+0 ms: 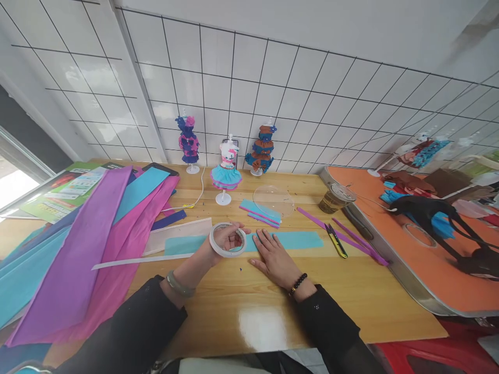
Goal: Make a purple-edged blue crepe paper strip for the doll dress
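My left hand (228, 237) has its fingers through a roll of white tape (215, 248), held just above the table. Beneath it a light blue strip (300, 240) lies flat on the wooden table (249, 296). My right hand (272, 258) rests palm down on the strip with its fingers spread. A narrow white strip (136, 261) stretches left from near my left hand, over the blue strip's left end. A whitish strip (187, 232) lies behind it.
Purple (88, 249) and pink sheets are piled at left. Three small dressed stands, one with a turquoise skirt (226, 177), line the back. Yellow snips (336, 241), purple strips, a lidded drink cup (334, 199) and an orange-topped table (362, 208) are at right.
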### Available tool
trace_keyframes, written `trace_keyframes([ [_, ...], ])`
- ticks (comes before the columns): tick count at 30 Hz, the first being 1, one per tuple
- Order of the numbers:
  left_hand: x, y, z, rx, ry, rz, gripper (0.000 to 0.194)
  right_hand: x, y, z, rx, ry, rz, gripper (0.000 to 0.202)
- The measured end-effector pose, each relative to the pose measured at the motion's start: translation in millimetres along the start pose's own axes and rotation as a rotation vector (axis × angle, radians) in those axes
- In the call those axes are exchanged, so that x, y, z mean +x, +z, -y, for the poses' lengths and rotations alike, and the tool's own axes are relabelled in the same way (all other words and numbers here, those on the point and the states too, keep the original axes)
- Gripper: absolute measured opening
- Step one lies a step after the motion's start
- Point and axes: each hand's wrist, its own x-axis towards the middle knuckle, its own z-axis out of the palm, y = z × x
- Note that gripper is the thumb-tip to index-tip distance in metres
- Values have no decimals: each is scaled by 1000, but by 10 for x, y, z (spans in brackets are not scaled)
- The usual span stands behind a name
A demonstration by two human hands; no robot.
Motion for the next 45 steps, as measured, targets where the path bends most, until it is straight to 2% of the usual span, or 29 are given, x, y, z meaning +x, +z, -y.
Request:
trace_keyframes([
  [3,4,25,23,78,8,17,25,7,-34,98,117,15,-62,65],
  [7,12,43,44,370,151,-29,27,36,-27,331,414,95,-199,71],
  [10,13,39,51,606,299,-82,26,83,8,487,595,213,-336,65],
  [12,5,35,47,700,353,-71,26,125,10,561,670,255,-400,56],
  [17,-39,38,-25,839,406,-25,27,221,-93,655,762,221,-441,43],
  [21,-109,-4,-196,964,417,123,27,249,-174,659,660,210,-510,31],
  [24,-165,-151,-343,1087,339,250,34,242,-191,644,623,236,-506,32],
  [25,-179,-229,-380,1159,319,243,35,236,-193,641,624,257,-495,34],
  [28,-208,-508,-427,1367,311,101,32,212,-205,641,661,343,-455,39],
  [32,-258,-781,-361,1491,251,61,24,184,-258,639,769,443,-411,45],
  [35,-309,-818,-289,1538,269,57,20,175,-298,612,801,489,-414,50],
  [40,-349,-759,-239,1652,329,84,20,162,-323,558,788,513,-416,57],
  [45,-366,-723,-237,1735,330,94,24,134,-374,555,662,510,-312,55],
])
